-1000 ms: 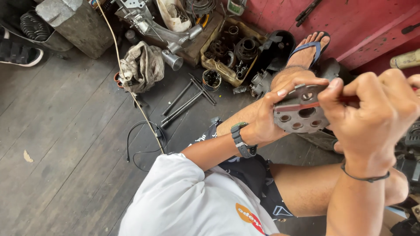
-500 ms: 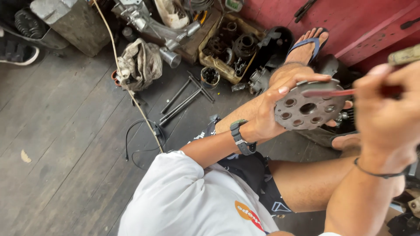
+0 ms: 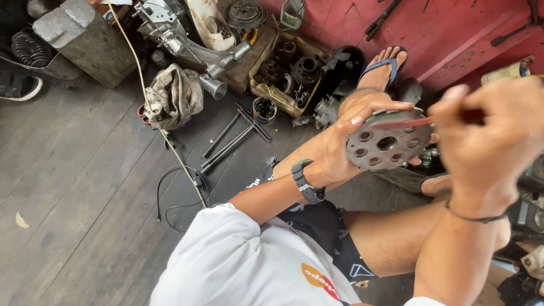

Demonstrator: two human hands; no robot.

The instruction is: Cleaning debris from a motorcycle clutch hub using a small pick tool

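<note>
Grey plank floor, littered with engine parts and a dirty rag. We note our left hand clamped on a round perforated metal disc, held above the knee. Our right hand grips a thin red tool, tip touching the disc.

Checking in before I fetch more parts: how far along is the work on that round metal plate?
Done: the round holed plate is off and out, gripped in the left hand. In hand: the right hand works a thin red tool across its face. Left: other parts sit loose in the tray on the floor.
</note>
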